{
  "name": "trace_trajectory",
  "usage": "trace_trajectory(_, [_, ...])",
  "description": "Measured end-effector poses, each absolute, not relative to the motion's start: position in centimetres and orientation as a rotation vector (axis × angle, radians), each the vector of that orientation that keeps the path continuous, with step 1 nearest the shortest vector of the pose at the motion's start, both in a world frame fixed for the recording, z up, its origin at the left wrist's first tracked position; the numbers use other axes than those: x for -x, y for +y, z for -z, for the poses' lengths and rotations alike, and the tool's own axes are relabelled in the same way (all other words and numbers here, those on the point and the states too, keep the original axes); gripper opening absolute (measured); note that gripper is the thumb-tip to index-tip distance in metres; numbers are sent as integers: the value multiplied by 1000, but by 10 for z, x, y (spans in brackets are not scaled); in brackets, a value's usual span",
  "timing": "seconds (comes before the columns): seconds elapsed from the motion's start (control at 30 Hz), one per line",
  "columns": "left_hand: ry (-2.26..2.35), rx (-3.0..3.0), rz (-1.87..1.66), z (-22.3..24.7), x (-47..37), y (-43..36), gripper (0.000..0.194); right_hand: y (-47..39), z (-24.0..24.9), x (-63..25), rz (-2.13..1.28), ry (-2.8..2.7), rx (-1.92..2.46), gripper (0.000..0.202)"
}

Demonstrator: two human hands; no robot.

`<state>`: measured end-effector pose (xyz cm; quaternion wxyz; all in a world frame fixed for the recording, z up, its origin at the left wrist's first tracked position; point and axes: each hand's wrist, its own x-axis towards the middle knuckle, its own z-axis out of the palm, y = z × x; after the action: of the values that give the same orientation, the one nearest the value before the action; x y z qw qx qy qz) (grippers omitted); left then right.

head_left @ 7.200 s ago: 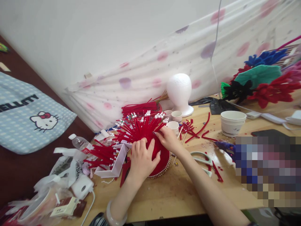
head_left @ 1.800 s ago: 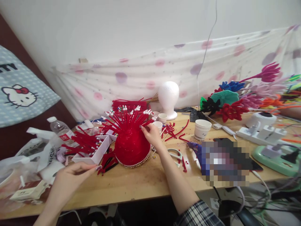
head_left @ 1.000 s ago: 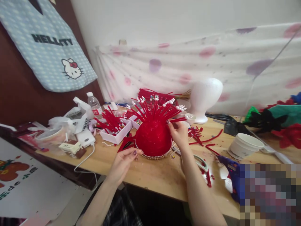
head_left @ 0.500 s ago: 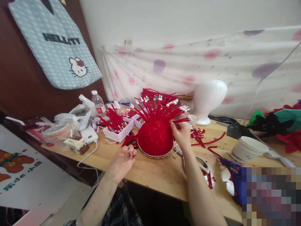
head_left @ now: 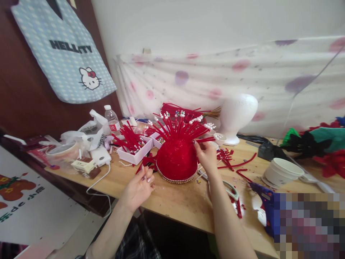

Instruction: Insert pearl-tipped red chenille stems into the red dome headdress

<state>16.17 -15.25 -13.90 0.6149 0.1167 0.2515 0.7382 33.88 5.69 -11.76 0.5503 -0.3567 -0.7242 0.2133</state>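
A red dome-shaped cap (head_left: 176, 162) stands on the table, its lower edge trimmed with a string of pearl beads. Red chenille stems (head_left: 176, 127) tipped with white pearls fan out from its top. At the cap's right side, my right hand (head_left: 207, 155) pinches the base of a red chenille stem (head_left: 206, 140) that points right, its fingertips against the cap. My left hand (head_left: 140, 187) hovers over the table's front edge, left of the cap and apart from it. Its fingers are curled in with nothing visible between them.
Pink boxes (head_left: 134, 155) of red stems and beads stand left of the cap. Behind it are more stems and a white foam head (head_left: 237, 117). Scissors (head_left: 231, 190), a blue glue gun (head_left: 264, 198) and white paper cups (head_left: 281, 172) lie to the right.
My left hand has turned and its curled fingers have loosened slightly. My right hand keeps its pinch at the cap's side. The whole view has shifted slightly.
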Motion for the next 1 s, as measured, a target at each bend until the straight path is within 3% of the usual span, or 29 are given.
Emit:
trace_trajectory(0.17, [538,-97,-1732,131,-167,-154,15,57,118,-339,-508,-1715,838,37])
trace_trajectory(0.3, [548,54,-1699,119,-168,-155,37,58,119,-339,-512,-1715,835,37])
trace_trajectory(0.4, [565,48,-1684,115,-168,-154,41,58,119,-339,-510,-1716,832,36])
trace_trajectory(0.5, [574,27,-1709,116,-169,-153,37,58,119,-339,-511,-1717,829,36])
trace_trajectory(0.63, [599,-70,-1757,127,-170,-152,17,58,120,-338,-520,-1724,832,36])
trace_trajectory(0.77, [609,-359,-1765,139,-169,-153,44,59,121,-338,-519,-1731,823,33])
trace_trajectory(1.0, [781,-606,-1767,135,-162,-157,55,59,122,-337,-492,-1740,800,31])
